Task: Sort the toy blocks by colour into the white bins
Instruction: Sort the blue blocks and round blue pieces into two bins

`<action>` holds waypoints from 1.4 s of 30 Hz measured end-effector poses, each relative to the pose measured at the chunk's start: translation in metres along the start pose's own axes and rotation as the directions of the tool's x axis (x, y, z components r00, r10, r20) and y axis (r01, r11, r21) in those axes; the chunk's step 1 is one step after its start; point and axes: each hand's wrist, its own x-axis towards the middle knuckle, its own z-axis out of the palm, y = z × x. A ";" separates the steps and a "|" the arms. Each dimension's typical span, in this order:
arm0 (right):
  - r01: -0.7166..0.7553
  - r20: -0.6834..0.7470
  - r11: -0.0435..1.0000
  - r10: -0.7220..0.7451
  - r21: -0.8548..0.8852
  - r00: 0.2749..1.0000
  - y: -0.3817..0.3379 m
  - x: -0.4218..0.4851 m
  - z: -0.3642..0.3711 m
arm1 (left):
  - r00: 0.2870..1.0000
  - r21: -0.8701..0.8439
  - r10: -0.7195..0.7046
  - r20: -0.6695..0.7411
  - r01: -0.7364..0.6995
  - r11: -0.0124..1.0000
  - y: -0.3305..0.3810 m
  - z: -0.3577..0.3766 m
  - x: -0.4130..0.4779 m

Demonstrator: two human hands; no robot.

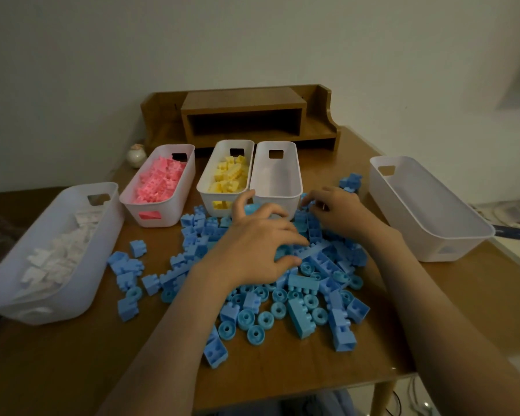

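A heap of blue blocks and round blue wheels (282, 295) covers the middle of the wooden table (72, 370). My left hand (252, 247) lies on top of the heap, fingers curled and spread, with thumb and forefinger closing on blue blocks beside a long blue brick (314, 250). My right hand (339, 214) reaches into the back of the heap, fingertips curled round blue blocks just in front of the empty white bin (278, 187). Other white bins hold pink blocks (159, 181), yellow blocks (228, 178) and white blocks (54, 259).
A second empty, large white bin (427, 211) stands at the right table edge. A wooden desk shelf (243, 115) sits against the wall behind the bins, with a small round jar (136, 156) at its left. A few loose blue blocks (126, 265) lie near the white-block bin.
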 end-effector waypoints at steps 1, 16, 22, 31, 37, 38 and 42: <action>0.012 0.033 1.000 -0.011 -0.024 0.999 0.000 0.000 0.000 | 0.999 -0.018 -0.008 0.050 0.009 1.000 0.000 0.001 0.001; 0.028 0.086 0.997 -0.034 0.068 0.996 -0.003 -0.003 -0.001 | 0.996 -0.133 -0.073 0.059 0.080 0.988 -0.002 0.009 0.001; 0.055 -0.148 0.983 -0.028 0.178 0.989 0.001 0.002 -0.001 | 0.984 -0.068 -0.094 -0.149 0.084 0.994 -0.001 0.015 0.003; 0.064 -0.323 0.945 0.046 0.320 0.945 -0.002 0.003 -0.005 | 0.971 0.059 -0.144 -0.193 0.158 0.986 0.001 0.022 0.006; -0.047 -0.157 0.955 0.097 0.292 0.983 -0.001 0.005 -0.002 | 0.931 0.035 -0.150 -0.332 0.171 0.985 0.001 0.022 0.009; -0.074 -0.111 0.958 0.108 0.278 0.988 0.000 0.005 0.000 | 0.925 0.025 -0.155 -0.348 0.174 0.984 0.001 0.022 0.009; -0.089 0.004 0.976 0.090 0.199 0.996 0.001 0.001 0.003 | 0.940 -0.031 -0.159 -0.302 0.157 0.987 0.002 0.019 0.007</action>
